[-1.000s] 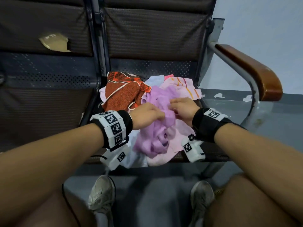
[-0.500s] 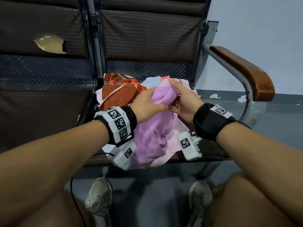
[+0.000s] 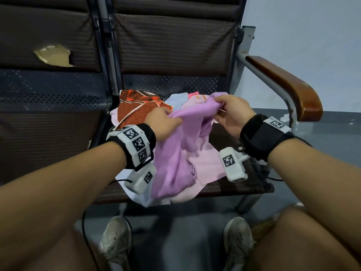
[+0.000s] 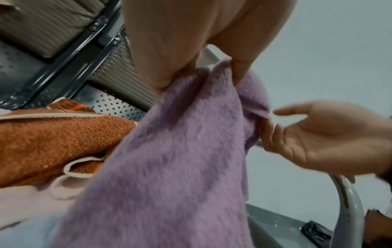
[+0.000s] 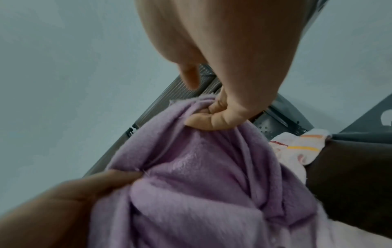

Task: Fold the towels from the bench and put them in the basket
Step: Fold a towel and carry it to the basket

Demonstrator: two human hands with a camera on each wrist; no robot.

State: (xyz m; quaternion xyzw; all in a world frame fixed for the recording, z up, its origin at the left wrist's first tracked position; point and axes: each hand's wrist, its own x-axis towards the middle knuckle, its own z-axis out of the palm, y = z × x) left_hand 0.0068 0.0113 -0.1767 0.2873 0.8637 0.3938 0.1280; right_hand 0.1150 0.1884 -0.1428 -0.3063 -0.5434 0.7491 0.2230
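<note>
While both hands (image 3: 164, 122) (image 3: 230, 114) pinch purple towel (image 3: 175, 159), lower heap hidden.

The towel (image 3: 175, 153) is plain lilac; under it lies a pale pink one (image 3: 207, 163). Another (image 3: 140, 110) is rust-orange with a cream edge and orange-red print. The bench (image 3: 172, 47) is dark brown, its armrest (image 3: 283, 85) reddish brown.

Dim, flat indoor light, brightest on the pale wall (image 3: 304, 36) at the right. Soft shadows gather under the worktop (image 3: 234, 189). Both wrist views are smeared and soft, bowed at their edges.
</note>
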